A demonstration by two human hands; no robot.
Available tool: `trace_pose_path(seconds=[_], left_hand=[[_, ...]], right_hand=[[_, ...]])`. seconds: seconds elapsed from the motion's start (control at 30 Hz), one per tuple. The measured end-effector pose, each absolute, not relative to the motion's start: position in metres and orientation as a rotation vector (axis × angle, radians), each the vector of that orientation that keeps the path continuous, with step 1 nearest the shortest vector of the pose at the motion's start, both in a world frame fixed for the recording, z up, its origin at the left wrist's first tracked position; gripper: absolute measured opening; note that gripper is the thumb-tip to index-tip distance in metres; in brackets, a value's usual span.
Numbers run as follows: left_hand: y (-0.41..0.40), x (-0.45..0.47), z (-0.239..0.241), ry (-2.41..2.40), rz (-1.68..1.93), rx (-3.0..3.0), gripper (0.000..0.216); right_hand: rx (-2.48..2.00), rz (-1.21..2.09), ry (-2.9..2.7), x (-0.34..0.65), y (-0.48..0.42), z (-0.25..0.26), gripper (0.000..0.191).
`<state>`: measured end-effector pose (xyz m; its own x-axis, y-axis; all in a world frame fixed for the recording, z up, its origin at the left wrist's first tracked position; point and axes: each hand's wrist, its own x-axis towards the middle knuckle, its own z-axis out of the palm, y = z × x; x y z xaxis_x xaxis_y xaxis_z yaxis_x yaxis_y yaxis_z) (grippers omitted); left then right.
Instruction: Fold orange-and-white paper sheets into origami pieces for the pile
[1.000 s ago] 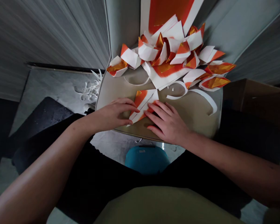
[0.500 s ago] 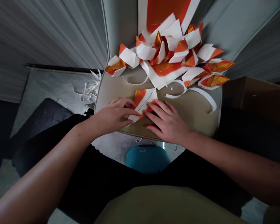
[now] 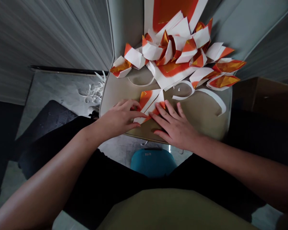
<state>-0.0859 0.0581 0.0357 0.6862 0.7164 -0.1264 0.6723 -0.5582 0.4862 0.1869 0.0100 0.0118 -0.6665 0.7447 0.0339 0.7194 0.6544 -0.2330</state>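
White-orange folded paper [image 3: 150, 103] beneath fingers [image 3: 163, 112]

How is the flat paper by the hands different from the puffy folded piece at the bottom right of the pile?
The flat paper lies low; the folded piece puffs up like a boat. Right-hand fingers rest on the flat paper; no hand touches the folded piece. The folded piece has a gold-orange middle; the flat paper's middle is mostly white. Both have white and orange parts.

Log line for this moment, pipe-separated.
left hand: at left edge of folded paper | right hand: spread, at right edge | on: chair seat | near: curled strips, folded pieces
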Motion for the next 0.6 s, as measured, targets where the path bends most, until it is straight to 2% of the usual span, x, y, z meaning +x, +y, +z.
trace_pose_path(seconds=[0.6], left_hand=[[0.0580,-0.0848,0.0347,1.080,0.144,2.421,0.033]], right_hand=[[-1.286,0.353,-2.680,0.1913,0.0139,0.0113,0.066]])
